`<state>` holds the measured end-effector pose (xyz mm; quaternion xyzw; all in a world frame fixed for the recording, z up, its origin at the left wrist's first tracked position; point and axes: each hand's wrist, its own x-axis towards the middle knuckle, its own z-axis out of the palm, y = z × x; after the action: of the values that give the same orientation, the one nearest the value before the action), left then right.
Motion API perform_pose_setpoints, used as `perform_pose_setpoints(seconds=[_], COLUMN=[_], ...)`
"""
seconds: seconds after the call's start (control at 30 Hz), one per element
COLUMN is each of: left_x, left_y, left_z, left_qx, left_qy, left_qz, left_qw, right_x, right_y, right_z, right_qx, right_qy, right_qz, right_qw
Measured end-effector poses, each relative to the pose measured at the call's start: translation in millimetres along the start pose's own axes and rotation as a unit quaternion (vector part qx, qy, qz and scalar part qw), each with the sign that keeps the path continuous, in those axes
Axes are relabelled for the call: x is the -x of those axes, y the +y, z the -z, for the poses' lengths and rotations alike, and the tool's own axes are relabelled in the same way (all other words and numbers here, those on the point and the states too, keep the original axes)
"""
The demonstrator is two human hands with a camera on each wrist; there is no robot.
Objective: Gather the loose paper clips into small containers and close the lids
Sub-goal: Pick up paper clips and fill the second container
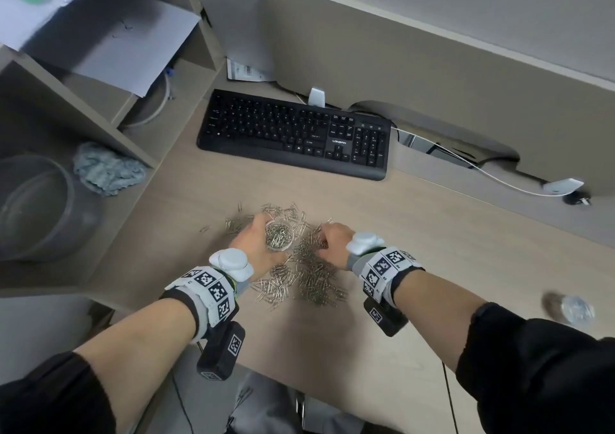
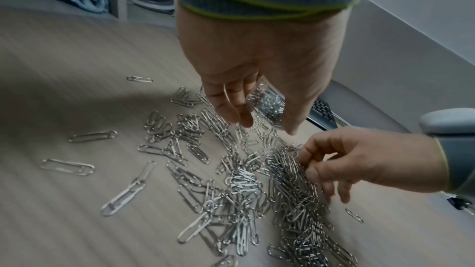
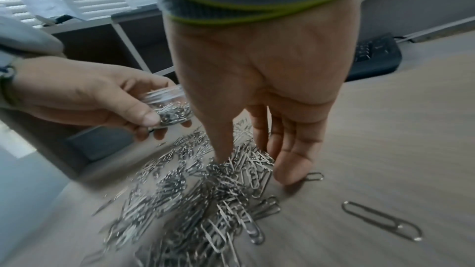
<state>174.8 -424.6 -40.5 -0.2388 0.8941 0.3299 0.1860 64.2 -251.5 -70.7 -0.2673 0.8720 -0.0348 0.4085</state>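
A big heap of loose silver paper clips is spread over the wooden desk in front of me. My left hand grips a small clear round container, open at the top and nearly full of clips, just above the heap's far side. The left wrist view shows this container held between thumb and fingers of the left hand. My right hand is down in the clip heap, to the right of the container, fingers curled round a bunch of clips.
A black keyboard lies behind the heap. A blue cloth and a large clear tub sit in the shelf unit on the left. A small clear blurred object rests at the desk's right front. A white cable runs behind.
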Motion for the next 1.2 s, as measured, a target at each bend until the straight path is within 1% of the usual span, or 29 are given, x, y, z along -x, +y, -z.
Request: perform_pose_setpoints(seconds=[0.07,0.17,0.33,0.37,0.5,0.6,0.7,0.8,0.87,0.9,0.97,1.03,1.1,1.2], left_x=[1,5,13,14,18,20,21,20,17,16,14,13,12,9], left_y=[-8,-19,-29,-31,-41,-46,-46,-39,-33,-30,-25,-19,-13,-5], left_z=[4,10,14,15,17,18,18,17,15,14,12,9,7,3], left_qx=[0.007,0.018,0.020,0.015,0.014,0.012,0.004,0.008,0.002,-0.004,-0.017,-0.024,-0.026,-0.023], left_qy=[-0.003,0.001,-0.007,-0.012,-0.018,-0.028,-0.034,-0.041,-0.048,-0.049,-0.055,-0.062,-0.066,-0.069], left_qz=[-0.002,-0.005,-0.016,-0.016,-0.025,-0.023,-0.023,-0.028,-0.038,-0.040,-0.045,-0.057,-0.074,-0.087], left_qw=[1.000,1.000,1.000,1.000,0.999,0.999,0.999,0.999,0.998,0.998,0.997,0.996,0.995,0.994], right_x=[11,28,33,32,28,26,24,23,28,31,39,47,54,60], right_y=[2,-2,-33,-37,-33,-33,-33,-23,-17,-16,-19,-26,-35,-50], right_z=[-5,-18,-44,-46,-42,-38,-30,-22,-17,-14,-1,15,30,43], right_qx=[0.004,0.062,0.158,0.157,0.088,0.068,0.008,-0.102,-0.216,-0.283,-0.393,-0.458,-0.482,-0.471], right_qy=[0.006,-0.004,0.007,0.018,0.053,0.057,0.055,0.061,0.062,0.065,0.076,0.080,0.086,0.101], right_qz=[0.014,0.017,0.016,0.017,0.045,0.030,-0.017,-0.088,-0.129,-0.137,-0.131,-0.098,-0.063,-0.017], right_qw=[1.000,0.998,0.987,0.987,0.994,0.996,0.998,0.989,0.966,0.947,0.907,0.880,0.870,0.876])
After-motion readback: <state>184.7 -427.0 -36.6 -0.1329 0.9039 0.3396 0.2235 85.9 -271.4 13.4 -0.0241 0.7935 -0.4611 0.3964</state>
